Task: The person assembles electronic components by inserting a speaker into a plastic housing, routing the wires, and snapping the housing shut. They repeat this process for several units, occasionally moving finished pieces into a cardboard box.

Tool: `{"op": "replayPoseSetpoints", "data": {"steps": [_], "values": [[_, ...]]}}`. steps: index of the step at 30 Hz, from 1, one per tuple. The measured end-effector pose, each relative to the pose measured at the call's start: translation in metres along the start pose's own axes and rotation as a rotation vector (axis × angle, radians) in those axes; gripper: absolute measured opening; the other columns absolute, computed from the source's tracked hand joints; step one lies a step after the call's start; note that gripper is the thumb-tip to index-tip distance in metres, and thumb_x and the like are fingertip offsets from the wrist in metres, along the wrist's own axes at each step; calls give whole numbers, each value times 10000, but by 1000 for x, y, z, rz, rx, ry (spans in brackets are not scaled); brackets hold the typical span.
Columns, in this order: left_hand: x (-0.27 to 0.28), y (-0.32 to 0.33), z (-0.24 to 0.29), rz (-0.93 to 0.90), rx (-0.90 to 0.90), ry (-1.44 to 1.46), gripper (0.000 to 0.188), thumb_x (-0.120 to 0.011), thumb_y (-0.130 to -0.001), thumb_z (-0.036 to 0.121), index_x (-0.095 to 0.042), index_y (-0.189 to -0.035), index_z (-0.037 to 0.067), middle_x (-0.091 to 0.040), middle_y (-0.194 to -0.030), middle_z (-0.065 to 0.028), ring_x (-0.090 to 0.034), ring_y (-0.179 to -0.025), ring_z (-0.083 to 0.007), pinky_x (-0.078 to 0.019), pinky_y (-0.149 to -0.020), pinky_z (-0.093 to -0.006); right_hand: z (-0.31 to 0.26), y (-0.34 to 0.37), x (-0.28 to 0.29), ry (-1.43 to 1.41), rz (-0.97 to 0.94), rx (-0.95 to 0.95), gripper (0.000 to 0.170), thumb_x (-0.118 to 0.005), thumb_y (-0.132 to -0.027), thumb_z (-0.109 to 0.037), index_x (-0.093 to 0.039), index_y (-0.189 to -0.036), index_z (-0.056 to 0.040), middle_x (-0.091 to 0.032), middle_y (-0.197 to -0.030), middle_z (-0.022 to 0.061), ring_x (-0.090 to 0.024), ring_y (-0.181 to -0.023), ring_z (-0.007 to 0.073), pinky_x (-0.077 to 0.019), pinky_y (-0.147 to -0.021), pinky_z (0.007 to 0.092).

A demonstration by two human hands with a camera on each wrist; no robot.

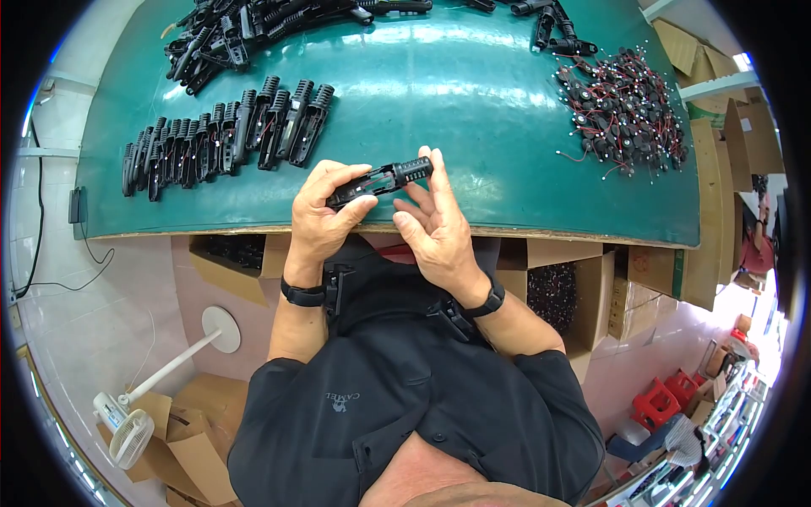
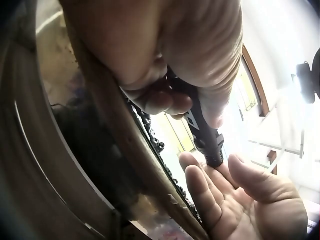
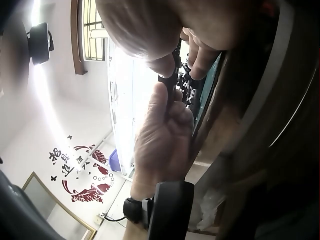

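A black plastic housing (image 1: pixel 380 182) with a ribbed end and a thin red wire inside is held over the table's front edge. The left hand (image 1: pixel 325 207) grips its wider end between thumb and fingers. Beside the ribbed end, the right hand (image 1: pixel 439 237) has its fingers extended, with fingertips touching that end. In the left wrist view the housing (image 2: pixel 202 130) points down to the open palm of the right hand (image 2: pixel 250 205). In the right wrist view the left hand (image 3: pixel 162 135) pinches the housing (image 3: pixel 171 85), partly hidden by the right hand (image 3: pixel 150 30).
On the green table (image 1: pixel 473 101), a row of black housings (image 1: pixel 203 144) stands at left, with a heap of housings (image 1: pixel 228 38) behind. A pile of small round parts with red wires (image 1: pixel 625 110) lies at right. Cardboard boxes (image 1: pixel 596 296) sit below the table edge.
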State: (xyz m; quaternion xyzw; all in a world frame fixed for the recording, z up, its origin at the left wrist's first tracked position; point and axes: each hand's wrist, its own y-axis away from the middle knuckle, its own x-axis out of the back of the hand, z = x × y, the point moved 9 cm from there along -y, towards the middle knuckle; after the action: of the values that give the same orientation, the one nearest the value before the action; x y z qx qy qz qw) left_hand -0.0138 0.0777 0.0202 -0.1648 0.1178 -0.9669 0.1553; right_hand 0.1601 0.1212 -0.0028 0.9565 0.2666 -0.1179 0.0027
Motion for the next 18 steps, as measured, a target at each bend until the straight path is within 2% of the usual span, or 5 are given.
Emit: {"op": "replayPoseSetpoints", "data": {"steps": [5, 10, 13, 14, 18], "values": [[3, 0, -2, 6, 4, 28, 419, -891, -827, 99, -757, -1215, 19, -681, -1025, -66, -631, -904, -148, -510, -787, -267, -8, 0, 2, 148, -33, 46, 881, -656, -970, 57, -156, -1689, -43, -259, -1717, 216, -539, -1426, 346, -550, -1094, 399], [0, -3, 0, -27, -46, -31, 422, -896, -819, 99, -761, -1210, 15, -676, -1010, -57, -625, -908, -140, -499, -782, -254, -13, 1, 13, 300, -49, 78, 885, -698, -967, 10, -179, -1682, -30, -256, -1715, 229, -533, -1432, 348, -556, -1084, 404], [3, -4, -4, -46, -22, 110, 416, -894, -815, 91, -765, -1201, 8, -670, -1002, -49, -612, -889, -132, -485, -770, -245, -20, -10, 19, 376, -125, 138, 1037, -806, -953, -180, -95, -1695, -37, -235, -1729, 208, -464, -1489, 359, -502, -1132, 443], [3, -3, -3, -46, -26, 110, 416, -894, -815, 91, -765, -1201, 8, -670, -1002, -49, -612, -889, -132, -485, -770, -245, -22, -15, 20, 377, -125, 142, 1037, -806, -953, -180, -95, -1695, -37, -235, -1729, 208, -464, -1489, 359, -502, -1132, 443], [0, -4, -1, -75, 0, 71, 416, -892, -810, 85, -768, -1198, 5, -662, -985, -43, -600, -865, -127, -473, -755, -245, -31, -29, 12, 454, -148, 256, 1207, -895, -868, -340, -73, -1697, -36, -219, -1736, 223, -419, -1522, 374, -450, -1170, 468]]}}
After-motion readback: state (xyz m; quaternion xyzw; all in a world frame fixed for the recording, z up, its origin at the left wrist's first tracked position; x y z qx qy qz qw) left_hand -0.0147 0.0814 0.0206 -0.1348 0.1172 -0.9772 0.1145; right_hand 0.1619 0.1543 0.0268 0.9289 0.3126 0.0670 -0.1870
